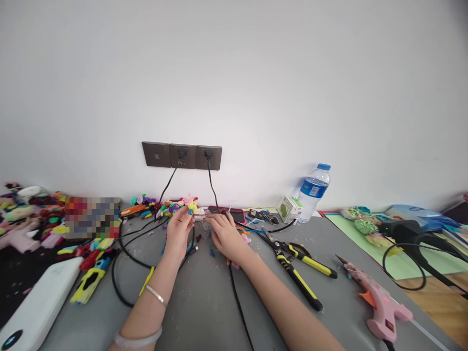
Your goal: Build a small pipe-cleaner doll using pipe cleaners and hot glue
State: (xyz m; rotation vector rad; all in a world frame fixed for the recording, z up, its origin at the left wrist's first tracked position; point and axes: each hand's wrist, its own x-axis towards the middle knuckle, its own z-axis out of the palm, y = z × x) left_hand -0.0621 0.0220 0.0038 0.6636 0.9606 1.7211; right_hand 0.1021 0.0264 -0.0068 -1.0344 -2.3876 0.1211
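My left hand and my right hand meet over the grey table, below the wall sockets. Both pinch a small whitish piece between their fingertips; I cannot make out what it is. The left fingers curl round its left end and the right fingers close on its right end. Small colourful craft bits lie just behind the hands. A dark phone with a red edge lies just behind the right hand.
Black cables run from the sockets across the table. Yellow-handled pliers and a pink glue gun lie right. A water bottle and small green box stand by the wall. Colourful toys and a white power bank are left.
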